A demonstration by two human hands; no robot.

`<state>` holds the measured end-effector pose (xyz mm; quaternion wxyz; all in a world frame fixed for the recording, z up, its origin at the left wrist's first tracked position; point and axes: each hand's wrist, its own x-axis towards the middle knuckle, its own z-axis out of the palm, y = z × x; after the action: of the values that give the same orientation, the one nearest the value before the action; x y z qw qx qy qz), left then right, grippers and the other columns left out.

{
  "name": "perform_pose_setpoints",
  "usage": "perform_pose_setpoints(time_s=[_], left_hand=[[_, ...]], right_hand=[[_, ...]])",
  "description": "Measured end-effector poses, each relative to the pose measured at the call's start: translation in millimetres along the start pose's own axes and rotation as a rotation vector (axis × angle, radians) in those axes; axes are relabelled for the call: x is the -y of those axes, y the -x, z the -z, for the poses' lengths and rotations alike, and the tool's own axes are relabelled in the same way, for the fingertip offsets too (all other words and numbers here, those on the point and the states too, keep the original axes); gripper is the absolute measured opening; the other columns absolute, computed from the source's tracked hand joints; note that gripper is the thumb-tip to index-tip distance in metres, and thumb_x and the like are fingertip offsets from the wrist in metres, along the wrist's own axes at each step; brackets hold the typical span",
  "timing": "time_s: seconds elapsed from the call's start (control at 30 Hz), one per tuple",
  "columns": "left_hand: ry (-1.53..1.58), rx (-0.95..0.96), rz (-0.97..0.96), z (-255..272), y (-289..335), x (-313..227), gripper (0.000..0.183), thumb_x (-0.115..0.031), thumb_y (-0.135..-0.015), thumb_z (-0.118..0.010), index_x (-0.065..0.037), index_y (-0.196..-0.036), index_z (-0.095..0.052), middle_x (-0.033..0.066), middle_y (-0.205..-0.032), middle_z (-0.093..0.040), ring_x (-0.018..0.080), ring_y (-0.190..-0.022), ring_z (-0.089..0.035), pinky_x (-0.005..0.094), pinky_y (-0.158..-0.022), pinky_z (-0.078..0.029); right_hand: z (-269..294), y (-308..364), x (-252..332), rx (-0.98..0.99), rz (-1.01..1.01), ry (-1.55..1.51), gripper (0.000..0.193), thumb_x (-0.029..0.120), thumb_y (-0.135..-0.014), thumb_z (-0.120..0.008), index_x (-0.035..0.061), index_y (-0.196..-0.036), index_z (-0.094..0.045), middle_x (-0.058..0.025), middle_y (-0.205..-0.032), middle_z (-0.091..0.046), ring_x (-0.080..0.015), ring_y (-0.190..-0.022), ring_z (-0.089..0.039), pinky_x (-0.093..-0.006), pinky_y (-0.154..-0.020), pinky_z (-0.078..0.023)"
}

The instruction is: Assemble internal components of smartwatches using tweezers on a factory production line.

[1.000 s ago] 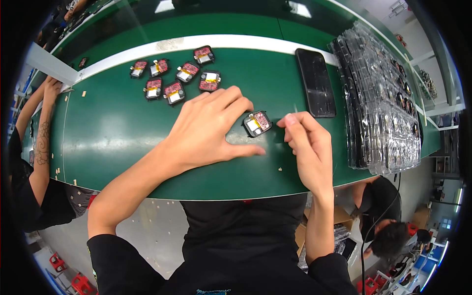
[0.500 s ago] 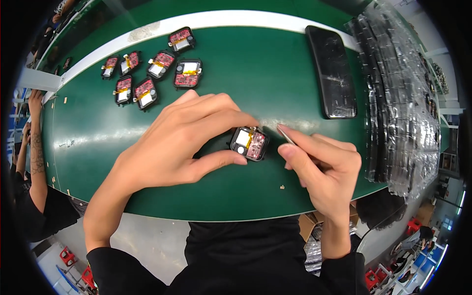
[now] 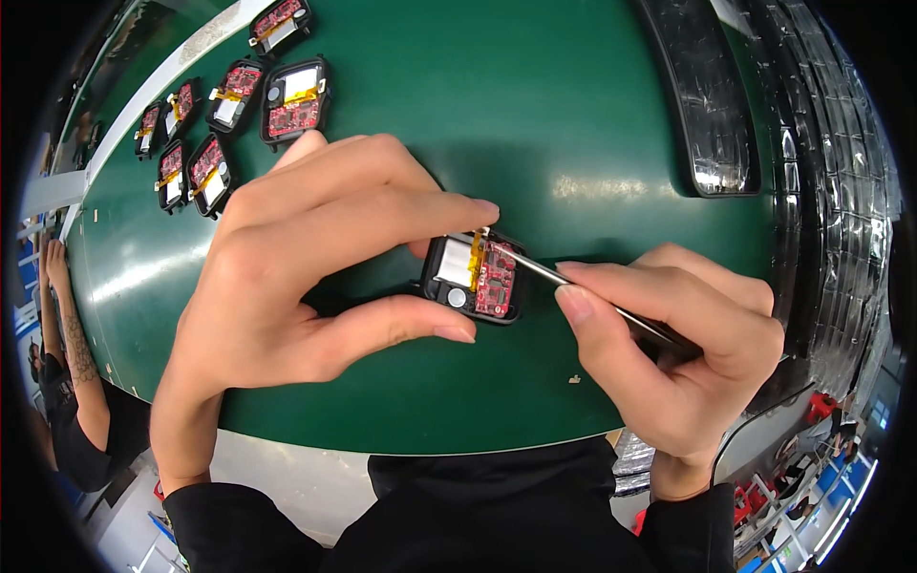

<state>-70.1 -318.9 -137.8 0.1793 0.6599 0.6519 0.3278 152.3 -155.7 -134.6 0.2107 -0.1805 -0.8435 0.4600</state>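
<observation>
A small black device housing (image 3: pixel 470 277) lies on the green tabletop, its inside facing up. In it are a white battery (image 3: pixel 452 260), yellow tape (image 3: pixel 475 260), a red circuit board (image 3: pixel 496 281) and a round silvery disc (image 3: pixel 457 298). My left hand (image 3: pixel 315 253) is curled around the housing's left side, index fingertip at the top edge and thumb at the lower edge. Between the thumb and fingers of my right hand (image 3: pixel 678 329) are slim metal tweezers (image 3: pixel 542 270). Their tip reaches the upper part of the red board, near the yellow tape.
Several similar open housings (image 3: pixel 294 103) lie at the far left. A long black tray (image 3: pixel 702 95) lies at the far right, beside stacked clear plastic trays (image 3: pixel 821 210). A tiny pale scrap (image 3: pixel 574 379) rests near the front edge. Another person's arm (image 3: pixel 76 353) is at the left.
The tweezers have moved left from beside the housing onto its board. My view has come closer, with things appearing larger. My left hand stays at the housing.
</observation>
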Motion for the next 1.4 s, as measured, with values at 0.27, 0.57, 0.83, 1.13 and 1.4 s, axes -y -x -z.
perform_pose_setpoints(time_s=[0.27,0.57,0.83,1.13,1.4], left_hand=[[-0.019,-0.027,-0.065,-2,1,6,0.072,-0.045,-0.071,-0.096,0.004,-0.121,-0.082,0.0108,-0.095,-0.078,0.0215,-0.079,-0.065,0.0347,-0.072,-0.042],[-0.052,-0.021,0.036,1,2,-3,0.068,-0.045,-0.068,-0.099,-0.001,-0.117,-0.082,0.0059,-0.095,-0.077,0.0159,-0.070,-0.053,0.0305,-0.066,-0.038],[-0.041,-0.031,-0.005,3,0,-1,0.065,-0.044,-0.068,-0.099,-0.002,-0.116,-0.083,0.0060,-0.095,-0.077,0.0156,-0.070,-0.053,0.0305,-0.065,-0.038],[0.086,0.047,-0.012,9,2,8,0.069,-0.053,-0.076,-0.094,0.002,-0.117,-0.083,0.0098,-0.101,-0.078,0.0163,-0.078,-0.059,0.0307,-0.066,-0.041],[0.070,0.090,-0.070,11,0,10,0.070,-0.055,-0.080,-0.090,0.004,-0.116,-0.083,0.0143,-0.103,-0.078,0.0226,-0.086,-0.069,0.0353,-0.075,-0.046]], right_hand=[[-9,-1,-2,-0.025,0.021,0.021,0.018,-0.008,-0.080,-0.085,-0.0045,-0.097,-0.085,-0.0058,-0.065,-0.069,-0.0085,-0.053,-0.059,-0.0232,-0.051,-0.037],[-11,5,-5,-0.094,0.185,0.119,0.029,-0.011,-0.076,-0.088,-0.0036,-0.104,-0.086,-0.0041,-0.070,-0.068,-0.0069,-0.054,-0.056,-0.0231,-0.049,-0.036],[-19,4,-13,-0.162,0.339,0.183,0.035,-0.014,-0.073,-0.089,-0.0032,-0.107,-0.086,-0.0057,-0.076,-0.070,-0.0098,-0.058,-0.059,-0.0244,-0.049,-0.040],[-2,0,-1,0.031,0.150,0.103,0.023,-0.011,-0.081,-0.085,-0.0056,-0.103,-0.086,-0.0075,-0.069,-0.071,-0.0098,-0.055,-0.063,-0.0242,-0.050,-0.042],[-2,0,-4,0.059,0.125,0.047,0.019,-0.011,-0.082,-0.084,-0.0062,-0.101,-0.086,-0.0074,-0.068,-0.071,-0.0093,-0.054,-0.063,-0.0234,-0.050,-0.041]])
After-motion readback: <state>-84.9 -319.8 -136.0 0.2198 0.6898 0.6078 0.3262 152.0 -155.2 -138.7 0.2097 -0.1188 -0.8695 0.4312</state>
